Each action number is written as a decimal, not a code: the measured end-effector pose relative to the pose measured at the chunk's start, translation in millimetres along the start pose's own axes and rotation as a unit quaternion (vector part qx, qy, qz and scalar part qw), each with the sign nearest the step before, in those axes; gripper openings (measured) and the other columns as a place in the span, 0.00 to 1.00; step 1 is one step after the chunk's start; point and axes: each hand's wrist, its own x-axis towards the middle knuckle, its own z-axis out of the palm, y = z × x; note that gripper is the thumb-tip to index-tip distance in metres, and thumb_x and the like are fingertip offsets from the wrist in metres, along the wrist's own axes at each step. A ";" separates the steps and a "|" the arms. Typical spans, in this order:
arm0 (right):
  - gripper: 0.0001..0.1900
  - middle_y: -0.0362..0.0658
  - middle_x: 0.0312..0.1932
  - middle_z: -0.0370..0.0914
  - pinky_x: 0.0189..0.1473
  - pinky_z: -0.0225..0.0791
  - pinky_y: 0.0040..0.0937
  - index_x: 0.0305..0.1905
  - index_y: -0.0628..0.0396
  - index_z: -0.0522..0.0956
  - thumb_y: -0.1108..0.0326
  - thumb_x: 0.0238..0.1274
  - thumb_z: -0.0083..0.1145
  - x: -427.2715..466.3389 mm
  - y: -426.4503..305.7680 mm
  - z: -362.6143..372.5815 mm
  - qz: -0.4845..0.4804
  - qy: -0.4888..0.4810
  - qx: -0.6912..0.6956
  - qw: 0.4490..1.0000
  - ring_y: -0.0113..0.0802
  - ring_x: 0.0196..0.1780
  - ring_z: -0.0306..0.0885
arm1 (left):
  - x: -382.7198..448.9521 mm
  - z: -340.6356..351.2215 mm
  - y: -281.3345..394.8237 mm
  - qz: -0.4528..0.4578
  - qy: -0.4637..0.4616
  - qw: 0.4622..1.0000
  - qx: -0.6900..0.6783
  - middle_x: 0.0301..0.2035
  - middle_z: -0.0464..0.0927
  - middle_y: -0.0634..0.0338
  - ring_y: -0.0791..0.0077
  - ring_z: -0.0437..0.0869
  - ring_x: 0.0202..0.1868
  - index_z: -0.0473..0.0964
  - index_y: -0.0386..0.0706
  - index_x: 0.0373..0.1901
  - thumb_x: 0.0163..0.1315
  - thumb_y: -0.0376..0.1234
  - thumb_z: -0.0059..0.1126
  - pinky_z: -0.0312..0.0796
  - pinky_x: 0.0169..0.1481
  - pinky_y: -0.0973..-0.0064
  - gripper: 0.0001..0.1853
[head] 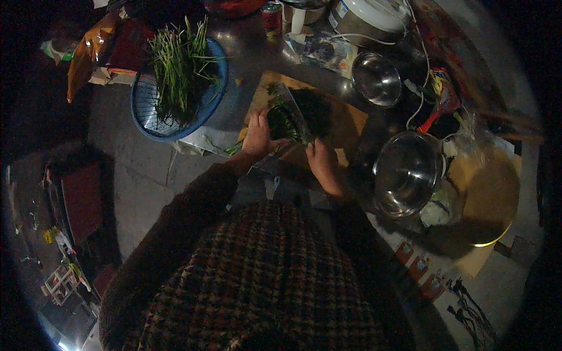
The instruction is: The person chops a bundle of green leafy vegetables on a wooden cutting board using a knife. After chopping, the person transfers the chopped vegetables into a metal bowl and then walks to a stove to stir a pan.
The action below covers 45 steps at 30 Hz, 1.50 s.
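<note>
A wooden cutting board lies on the metal table before me. My left hand holds a bunch of leafy greens on the board, its fingers along the left side of the bunch. In my right hand is the handle of a kitchen knife, mostly covered by my fingers. The blade points away from me and stands at the right side of the bunch. Dark chopped greens are heaped right of the blade. A few loose stalks lie by my left wrist.
Long green stalks fill a blue plastic basket at the left. Right of the board are a small steel bowl and a larger steel basin. A drink can and a white-lidded cooker with a cord stand behind.
</note>
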 end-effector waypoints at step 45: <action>0.15 0.59 0.34 0.78 0.41 0.70 0.52 0.50 0.59 0.73 0.62 0.65 0.52 -5.2 -26.0 15.3 0.097 -0.101 -0.039 0.989 0.58 0.38 0.77 | 3.5 41.8 -13.1 0.133 0.029 0.990 0.022 0.51 0.64 0.46 0.43 0.64 0.53 0.70 0.49 0.51 0.47 0.35 0.66 0.65 0.55 0.51 0.26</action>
